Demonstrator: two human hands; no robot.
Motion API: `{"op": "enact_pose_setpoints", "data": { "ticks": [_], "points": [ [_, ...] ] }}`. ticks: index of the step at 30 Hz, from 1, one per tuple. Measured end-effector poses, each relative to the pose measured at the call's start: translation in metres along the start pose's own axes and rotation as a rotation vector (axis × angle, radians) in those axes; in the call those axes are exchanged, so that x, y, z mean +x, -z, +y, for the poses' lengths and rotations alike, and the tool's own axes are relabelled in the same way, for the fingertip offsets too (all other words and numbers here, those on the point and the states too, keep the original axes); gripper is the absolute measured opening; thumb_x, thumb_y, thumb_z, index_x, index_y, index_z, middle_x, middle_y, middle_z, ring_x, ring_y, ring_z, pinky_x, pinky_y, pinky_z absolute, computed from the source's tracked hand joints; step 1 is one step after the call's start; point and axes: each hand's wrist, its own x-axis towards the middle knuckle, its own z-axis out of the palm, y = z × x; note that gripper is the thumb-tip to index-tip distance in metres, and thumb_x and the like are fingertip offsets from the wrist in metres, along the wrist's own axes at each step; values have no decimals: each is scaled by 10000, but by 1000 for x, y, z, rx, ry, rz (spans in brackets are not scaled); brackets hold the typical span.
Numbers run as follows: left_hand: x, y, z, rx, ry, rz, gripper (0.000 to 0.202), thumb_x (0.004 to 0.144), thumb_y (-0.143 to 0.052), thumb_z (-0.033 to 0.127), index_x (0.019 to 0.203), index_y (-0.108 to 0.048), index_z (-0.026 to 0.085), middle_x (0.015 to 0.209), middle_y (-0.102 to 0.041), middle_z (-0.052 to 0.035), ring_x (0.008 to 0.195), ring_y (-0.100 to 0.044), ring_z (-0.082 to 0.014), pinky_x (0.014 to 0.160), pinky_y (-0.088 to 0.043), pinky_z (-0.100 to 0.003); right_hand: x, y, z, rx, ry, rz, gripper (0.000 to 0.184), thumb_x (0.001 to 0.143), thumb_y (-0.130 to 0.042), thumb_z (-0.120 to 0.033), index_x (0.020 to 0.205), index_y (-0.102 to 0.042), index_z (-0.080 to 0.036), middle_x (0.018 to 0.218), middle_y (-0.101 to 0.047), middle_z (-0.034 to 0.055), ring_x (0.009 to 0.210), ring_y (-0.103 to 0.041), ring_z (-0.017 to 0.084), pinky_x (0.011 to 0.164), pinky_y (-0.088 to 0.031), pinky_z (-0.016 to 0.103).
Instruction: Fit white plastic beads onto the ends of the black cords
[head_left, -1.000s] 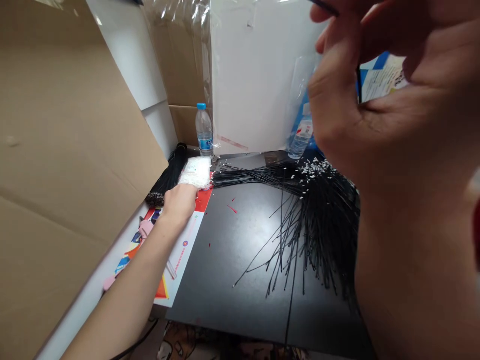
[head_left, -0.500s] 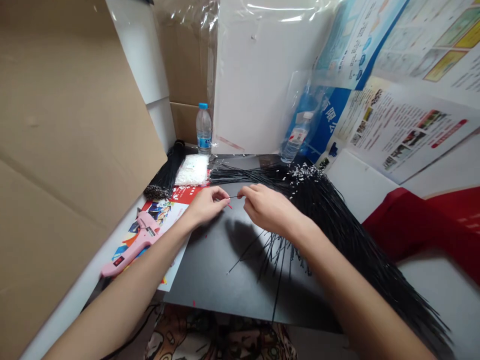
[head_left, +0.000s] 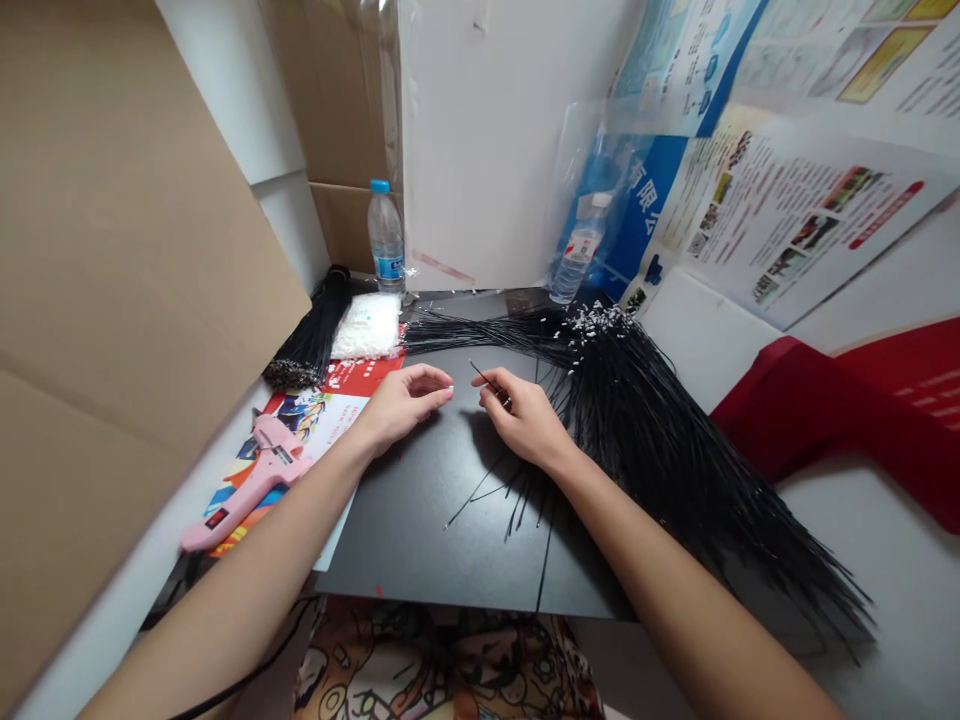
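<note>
Above the dark tabletop [head_left: 420, 500], my left hand [head_left: 409, 402] pinches a tiny white piece [head_left: 451, 389] between thumb and fingertips. Its exact kind is too small to make out. My right hand [head_left: 525, 412] faces it across a narrow gap, closed on a thin black wire [head_left: 481, 371] whose free end points up and to the left. A large heap of black wires [head_left: 645, 430] with small white ends lies just right of my right hand. Several loose wires [head_left: 480, 490] stick out below that hand.
A pink glue gun [head_left: 262, 470] lies on a printed sheet [head_left: 341, 420] at left. Behind are a bag of white pieces [head_left: 367, 325], a tied black wire bundle [head_left: 307, 335] and two water bottles [head_left: 386, 240]. Cardboard [head_left: 135, 250] stands at left; red cloth [head_left: 780, 400] lies at right.
The black wire spanned both hands before; now only my right hand holds it, tilted upward. A red bit by my left fingers is gone from there, and a white piece shows. The view shifted slightly.
</note>
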Motion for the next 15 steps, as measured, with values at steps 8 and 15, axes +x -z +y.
{"op": "enact_pose_setpoints", "data": {
  "ticks": [8,15],
  "points": [
    [-2,-1,-2,64,-70,-70,329,682,-791,396,903,-732,159,761,-681,-17,531,-426,-78,506,-326,-234,-2,-2,-6,54,76,-23,220,973,-501,-324,944,-664,-179,769,-670,18,675,-561,127,679,-410,240],
    [-3,0,0,68,-56,-70,322,669,-810,377,883,-748,144,736,-683,-23,532,-446,-82,516,-354,-243,-3,-5,-2,112,43,-46,265,996,-445,-303,1189,-597,-203,669,-642,-31,563,-545,116,637,-413,234]
  ]
}}
